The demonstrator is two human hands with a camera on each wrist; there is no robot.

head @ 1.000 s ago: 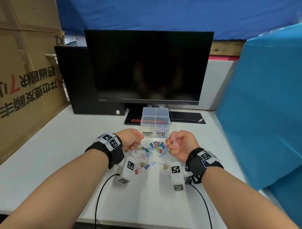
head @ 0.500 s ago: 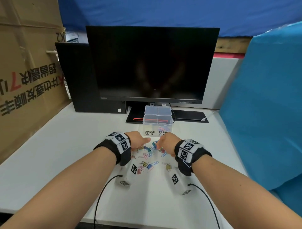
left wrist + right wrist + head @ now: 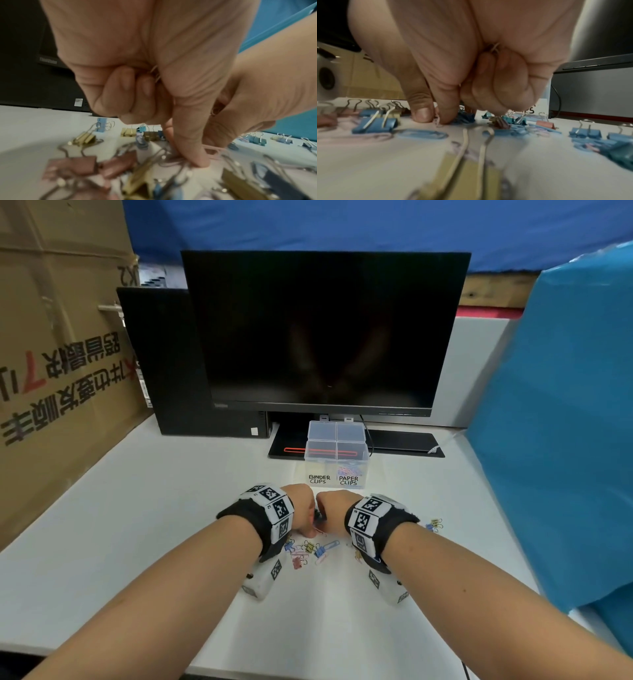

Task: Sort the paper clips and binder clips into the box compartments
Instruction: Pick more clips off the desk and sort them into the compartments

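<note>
Both my hands are down in the clip pile (image 3: 310, 551) on the table (image 3: 154, 508), knuckles nearly touching, just at 6 o'clock from the box (image 3: 337, 455). My left hand (image 3: 301, 513) has its outer fingers curled into the palm over thin wire, seemingly paper clips, while thumb and forefinger press down on a pink paper clip (image 3: 211, 150) lying flat on the table. My right hand (image 3: 334, 510) is curled the same way, a bit of wire showing in the fold of the palm, and its thumb (image 3: 421, 108) and forefinger pinch a pale clip (image 3: 437, 121) at the tabletop.

Around my fingers lie blue, gold and pink binder clips and blue paper clips; a large gold binder clip (image 3: 464, 175) sits nearest my right wrist, and a few strays (image 3: 434, 523) lie at 3 o'clock from my right hand. The clear box stands open at 12 o'clock, labelled BINDER CLIPS on its left compartment and PAPER CLIPS on its right; coloured clips show in the right one. Behind it stands a dark monitor (image 3: 325, 330).
</note>
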